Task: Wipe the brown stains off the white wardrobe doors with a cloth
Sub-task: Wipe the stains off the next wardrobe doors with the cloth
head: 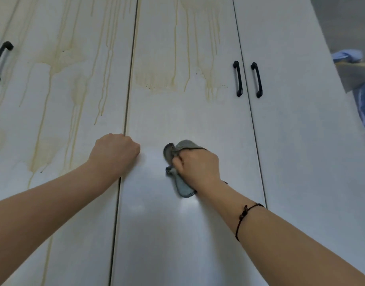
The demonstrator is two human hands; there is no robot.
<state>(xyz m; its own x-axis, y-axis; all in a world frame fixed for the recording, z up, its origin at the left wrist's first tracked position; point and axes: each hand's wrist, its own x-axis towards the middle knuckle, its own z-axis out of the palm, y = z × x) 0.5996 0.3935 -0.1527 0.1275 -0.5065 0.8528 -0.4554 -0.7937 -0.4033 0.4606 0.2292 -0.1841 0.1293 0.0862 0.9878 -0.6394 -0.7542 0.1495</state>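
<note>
Head cam: we've got the R hand [198,166] clamped round the grey cloth [183,188], fingers curled tight, pressing it against the middle door [177,234]. The cloth's bunched under the palm. One flap pokes out at 12 o'clock past the knuckles, a crumpled bit shows at 9 by the thumb, and the rest trails out at 7 o'clock beside the wrist. The L hand [115,151] sits at 9 o'clock from the cloth, apart from it, balled in a fist w/ nothing showing in it, knuckles on the seam btwn the left door [59,120] and the middle door. We see brown stains [154,79] at 12 o'clock, well above the cloth, w/ more drips down the left door. Black handles [237,78] sit up at 1 o'clock. A thin dark cord [242,215] loops the R wrist.
</note>
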